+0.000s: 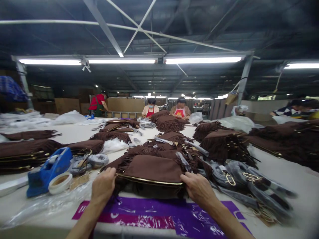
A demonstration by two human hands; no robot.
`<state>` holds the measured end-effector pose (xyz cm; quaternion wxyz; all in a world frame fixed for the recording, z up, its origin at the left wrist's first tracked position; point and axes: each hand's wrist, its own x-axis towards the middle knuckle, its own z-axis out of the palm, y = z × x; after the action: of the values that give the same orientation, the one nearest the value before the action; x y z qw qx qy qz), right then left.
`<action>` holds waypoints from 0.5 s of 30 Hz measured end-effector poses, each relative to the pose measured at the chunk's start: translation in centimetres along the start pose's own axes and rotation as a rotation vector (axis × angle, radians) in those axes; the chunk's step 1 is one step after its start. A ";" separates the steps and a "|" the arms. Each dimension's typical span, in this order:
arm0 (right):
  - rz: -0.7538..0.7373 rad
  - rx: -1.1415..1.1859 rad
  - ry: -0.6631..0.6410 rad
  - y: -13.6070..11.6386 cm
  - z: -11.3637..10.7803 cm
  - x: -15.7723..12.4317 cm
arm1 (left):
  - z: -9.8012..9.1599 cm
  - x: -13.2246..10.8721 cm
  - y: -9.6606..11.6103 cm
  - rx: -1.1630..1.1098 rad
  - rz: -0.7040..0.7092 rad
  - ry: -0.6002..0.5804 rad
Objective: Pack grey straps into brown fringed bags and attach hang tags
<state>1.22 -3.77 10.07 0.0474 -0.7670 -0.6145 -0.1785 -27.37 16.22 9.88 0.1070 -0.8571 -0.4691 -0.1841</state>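
Left hand (104, 184) and right hand (196, 186), in the head view, each pinch one end of a brown bag (153, 168), fingers curled in at the corners where its gold zip (154, 181) ends. The thumbs are partly hidden, so how firm each grip is cannot be told. The bag sits between the hands near the front edge of the table (286, 171), just beyond a purple sheet (196, 219); its underside is in shadow, and whether it touches the table is unclear.

The step looks like straightening the bag by its zip edge. An even, gentle pull at both corners should serve best, since the zip slopes slightly, its right end lower (a small lift there would level it). Fingers are better on cloth than on loose fringe, which could snag against the heap of fringed bags (149, 148) behind. Elbow room deserves care too: a blue tape dispenser (47, 172) stands to the left, and plastic-wrapped straps (259, 187) lie beside the right forearm.
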 end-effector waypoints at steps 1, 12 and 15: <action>-0.004 0.018 -0.020 0.2 0.5 -0.3 | 0.3 0.2 -1.2 0.000 0.040 -0.039; 0.067 0.318 -0.011 -0.9 2.0 -6.7 | 7.8 1.7 3.0 -0.331 0.656 0.106; 0.067 0.383 -0.007 -0.2 2.6 -9.4 | 8.6 3.2 3.3 -0.414 0.643 0.093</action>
<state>-0.14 -11.65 4.47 0.1963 -0.7646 -0.6115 -0.0537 -21.17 19.95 3.35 0.0053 -0.9547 -0.1242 -0.2705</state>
